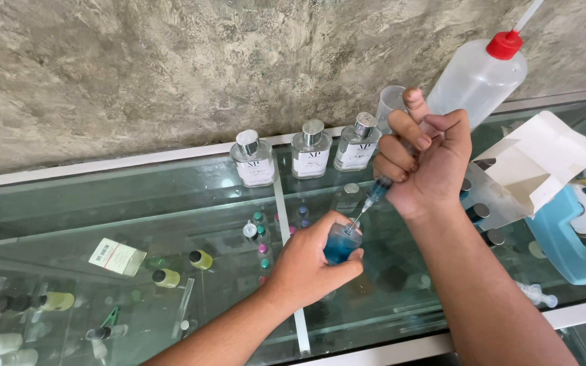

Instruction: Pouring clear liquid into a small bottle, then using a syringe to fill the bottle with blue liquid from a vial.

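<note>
Now right hand (428, 166) syringe (374, 193) enters blue-filled bottle (341, 245), left hand (310, 261) gripping.

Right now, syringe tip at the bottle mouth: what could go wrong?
1. The syringe needle meets a narrow neck on the small bottle of blue liquid; a slip of the right hand could spill blue liquid onto the glass counter.
2. The left hand alone steadies that bottle, so it could tip.
3. The right forearm is close to the white carton and the squeeze bottle; it might knock them.
</note>
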